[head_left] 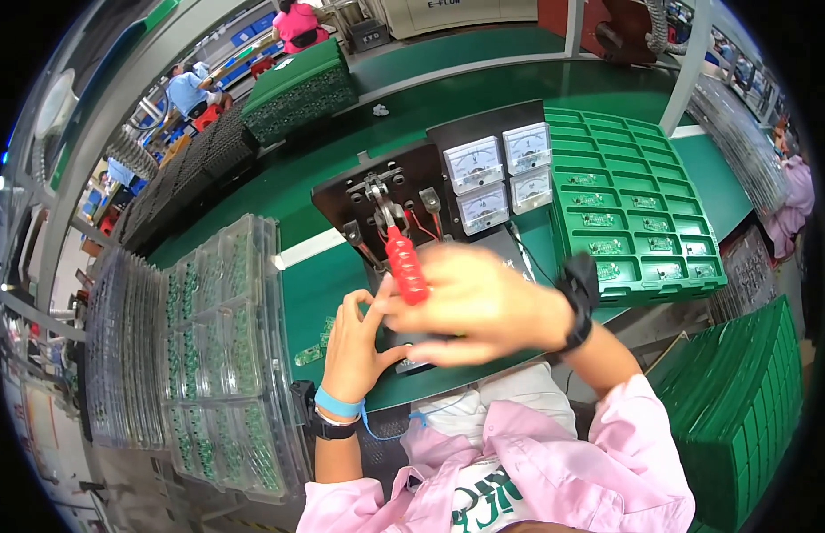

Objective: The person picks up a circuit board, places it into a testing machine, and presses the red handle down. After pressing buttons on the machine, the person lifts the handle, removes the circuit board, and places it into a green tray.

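A toggle clamp with a ribbed red handle (405, 266) is mounted on a dark upright test fixture (337, 197). My right hand (483, 298) is blurred by motion just right of the handle; whether it touches the handle cannot be made out. Left of the handle, my left hand (350, 342) rests at the fixture's front, thumb spread away from the bent fingers. No item shows in it, though its fingertips are partly covered by the right hand. Small green circuit boards (309, 355) lie on the bench beside my left hand.
Panel meters (475, 166) stand behind the fixture. To the right is a green compartment tray (639, 289) with several boards, and a stack of green trays (741, 417). Clear plastic trays (222, 355) full of boards stand at left. Other people (299, 25) work farther back.
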`<state>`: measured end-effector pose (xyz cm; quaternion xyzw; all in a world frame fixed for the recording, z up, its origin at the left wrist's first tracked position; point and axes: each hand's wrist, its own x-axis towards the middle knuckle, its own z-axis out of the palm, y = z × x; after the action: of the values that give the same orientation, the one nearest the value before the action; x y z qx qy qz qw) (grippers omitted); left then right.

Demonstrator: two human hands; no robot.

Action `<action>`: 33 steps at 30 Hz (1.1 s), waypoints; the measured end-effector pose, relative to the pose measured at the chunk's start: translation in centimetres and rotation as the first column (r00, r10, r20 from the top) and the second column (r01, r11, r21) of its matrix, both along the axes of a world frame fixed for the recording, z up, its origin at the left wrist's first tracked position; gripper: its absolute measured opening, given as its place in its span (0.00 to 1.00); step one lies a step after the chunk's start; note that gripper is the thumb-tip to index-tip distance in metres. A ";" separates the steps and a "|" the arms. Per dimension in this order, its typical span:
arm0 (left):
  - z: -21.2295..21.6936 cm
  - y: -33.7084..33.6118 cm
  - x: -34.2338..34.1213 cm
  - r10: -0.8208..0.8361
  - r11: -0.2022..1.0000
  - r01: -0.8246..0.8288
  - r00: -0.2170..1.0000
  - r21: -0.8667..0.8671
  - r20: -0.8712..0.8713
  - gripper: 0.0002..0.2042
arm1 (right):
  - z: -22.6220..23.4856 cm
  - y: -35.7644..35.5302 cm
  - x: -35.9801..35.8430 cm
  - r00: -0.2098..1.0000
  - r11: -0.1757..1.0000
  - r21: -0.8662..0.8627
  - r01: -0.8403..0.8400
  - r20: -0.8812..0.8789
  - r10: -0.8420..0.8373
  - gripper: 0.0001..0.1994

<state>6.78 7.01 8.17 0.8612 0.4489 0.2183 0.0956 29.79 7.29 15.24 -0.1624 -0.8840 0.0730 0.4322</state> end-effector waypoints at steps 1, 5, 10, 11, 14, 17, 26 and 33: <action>-0.4 -0.1 -0.6 0.035 0.999 -0.035 0.999 0.007 0.027 0.41 | 2.1 2.1 -0.7 0.997 0.997 0.066 -0.041 -0.066 0.046 0.19; 1.4 -0.9 1.5 0.148 0.988 -0.152 0.973 0.011 0.177 0.30 | 5.0 7.6 -1.4 0.921 0.994 -0.049 -0.098 -0.383 0.072 0.24; -2.2 -0.7 -6.0 0.387 0.919 -0.387 0.922 0.073 0.022 0.20 | 0.6 3.4 -0.6 0.883 0.915 0.196 0.351 -0.395 -0.254 0.16; -2.6 -0.6 -6.9 0.371 0.926 -0.370 0.929 0.073 0.010 0.17 | -1.0 1.7 0.2 0.927 0.922 0.259 0.288 -0.319 -0.200 0.15; -3.4 0.2 -7.2 0.312 0.948 -0.310 0.950 0.066 -0.014 0.12 | -4.1 -0.3 2.0 0.989 0.987 0.132 0.088 0.108 -0.103 0.14; -4.0 1.1 -5.7 0.099 0.987 -0.095 0.995 0.127 -0.028 0.09 | -7.7 0.1 1.0 0.705 0.877 0.119 0.465 0.549 -0.448 0.17; -4.7 1.0 -5.1 0.113 0.984 -0.086 0.978 0.155 -0.173 0.09 | -9.7 0.7 0.4 0.610 0.831 0.272 0.486 0.575 -0.545 0.15; -2.8 -0.3 -2.2 0.003 0.927 -0.046 0.993 0.372 0.115 0.11 | -7.5 -2.1 6.4 0.846 0.856 0.003 0.517 0.153 -0.511 0.12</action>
<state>4.59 6.73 5.37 0.8442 0.4037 0.3493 -0.0481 36.15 5.18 7.70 -0.4062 -0.8364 -0.0407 0.3659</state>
